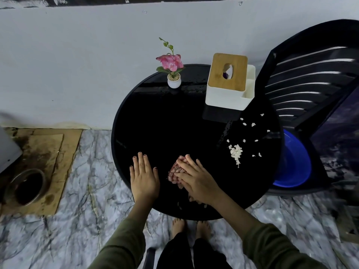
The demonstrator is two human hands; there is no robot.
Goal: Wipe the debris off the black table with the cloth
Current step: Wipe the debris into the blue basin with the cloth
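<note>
Far L of L hand (144,177): steel bowl (25,188) on floor cardboard (58,150). L hand flat on black table (165,123) nr its edge, fingers spread wide, holding nothing. Just R of it: checked cloth (174,171), bunched, pinned under R hand (196,179), fingers straight, pressing down. Beyond & R of R hand: white debris (236,153), one clump + scattered bits. Farther R, off table: blue basin (295,162).

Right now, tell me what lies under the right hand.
A red checked cloth, pressed by the right hand onto the black table. Whatever lies beneath the cloth is hidden.
</note>
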